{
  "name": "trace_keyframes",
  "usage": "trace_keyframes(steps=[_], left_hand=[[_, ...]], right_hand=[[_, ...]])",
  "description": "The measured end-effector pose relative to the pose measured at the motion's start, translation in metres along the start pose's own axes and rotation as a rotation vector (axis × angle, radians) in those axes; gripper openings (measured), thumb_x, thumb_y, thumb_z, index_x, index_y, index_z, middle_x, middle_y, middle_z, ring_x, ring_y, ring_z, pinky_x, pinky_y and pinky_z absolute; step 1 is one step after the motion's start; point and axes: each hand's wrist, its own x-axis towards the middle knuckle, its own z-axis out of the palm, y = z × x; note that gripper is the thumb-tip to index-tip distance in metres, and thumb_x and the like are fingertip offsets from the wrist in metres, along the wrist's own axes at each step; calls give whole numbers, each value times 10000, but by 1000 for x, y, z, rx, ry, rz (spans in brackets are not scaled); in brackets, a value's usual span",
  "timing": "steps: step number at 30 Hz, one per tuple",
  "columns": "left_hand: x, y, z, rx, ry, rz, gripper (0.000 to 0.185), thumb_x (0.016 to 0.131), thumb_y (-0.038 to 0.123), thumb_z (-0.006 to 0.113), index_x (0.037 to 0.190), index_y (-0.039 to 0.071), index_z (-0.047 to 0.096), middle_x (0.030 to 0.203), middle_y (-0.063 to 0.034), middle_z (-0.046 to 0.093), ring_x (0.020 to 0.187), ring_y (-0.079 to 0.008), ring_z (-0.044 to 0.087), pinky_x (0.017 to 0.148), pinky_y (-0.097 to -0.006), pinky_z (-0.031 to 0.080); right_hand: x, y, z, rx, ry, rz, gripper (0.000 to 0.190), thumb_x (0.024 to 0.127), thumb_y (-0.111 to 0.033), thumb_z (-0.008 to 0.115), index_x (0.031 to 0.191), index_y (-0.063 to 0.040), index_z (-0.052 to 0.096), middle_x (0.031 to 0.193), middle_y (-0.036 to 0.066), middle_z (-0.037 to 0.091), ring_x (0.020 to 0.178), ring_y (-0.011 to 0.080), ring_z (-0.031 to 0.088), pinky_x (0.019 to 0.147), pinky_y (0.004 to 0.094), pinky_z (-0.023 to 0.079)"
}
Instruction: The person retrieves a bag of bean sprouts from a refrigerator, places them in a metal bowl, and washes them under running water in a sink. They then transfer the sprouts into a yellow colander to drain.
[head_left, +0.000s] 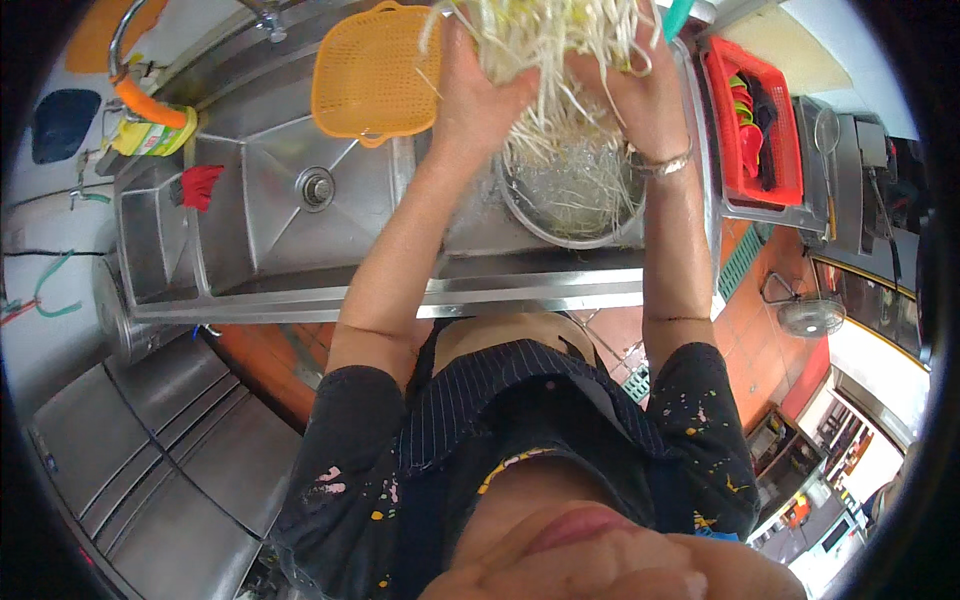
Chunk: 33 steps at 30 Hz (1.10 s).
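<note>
A large clump of bean sprouts (551, 37) is lifted between my two hands, with loose strands hanging down. My left hand (484, 94) grips the clump from its left side. On the other side, my right hand (630, 86) closes around it, a metal bracelet (666, 165) on the wrist. Below them a round metal basin (581, 241) stands in the sink and holds water with more sprouts (592, 187) in it. The far part of the basin is hidden by the clump and hands.
An orange plastic basket (375, 71) rests left of my left hand, over the stainless steel sink (300, 232). Red gloves (201, 187) hang on the sink's divider. A faucet with an orange hose (150, 105) is far left. Right stands a red crate (787, 127) with utensils.
</note>
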Motion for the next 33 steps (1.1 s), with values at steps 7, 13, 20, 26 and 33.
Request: trace_keyframes(steps=[7,13,20,26,33], left_hand=[[42,45,-99,-120,148,131,565,699,57,723,1186,23,437,1063,-93,583,914,-180,582,785,-299,479],[62,-32,-160,200,142,111,668,678,100,733,1253,35,400,1133,-124,517,1050,-249,521,891,-345,424],[50,-157,-166,213,4,-124,714,640,47,726,1276,34,402,1184,-172,504,1120,-304,483,954,-372,382],[65,-200,-164,373,-68,-115,756,602,52,751,1273,32,402,1196,-199,502,1172,-365,435,996,-403,351],[55,-151,-170,446,-138,-222,817,531,67,806,1249,28,418,1218,-195,505,1156,-352,468,982,-390,382]], right_hand=[[71,-39,85,105,-123,-208,511,771,-25,645,1248,-25,462,1099,104,596,994,184,556,861,297,446],[84,37,165,-2,24,-304,736,699,-119,705,1338,-25,351,1138,148,522,1067,269,515,926,362,408],[50,169,216,-58,-92,17,777,695,-155,684,1360,-31,301,1187,227,458,1086,384,468,944,415,386],[53,200,224,-376,-94,121,865,721,-233,665,1407,-36,176,1279,265,369,1169,419,401,983,435,358],[35,156,206,-630,-223,271,809,747,-309,646,1368,26,249,1289,283,398,1212,397,388,1019,402,335]])
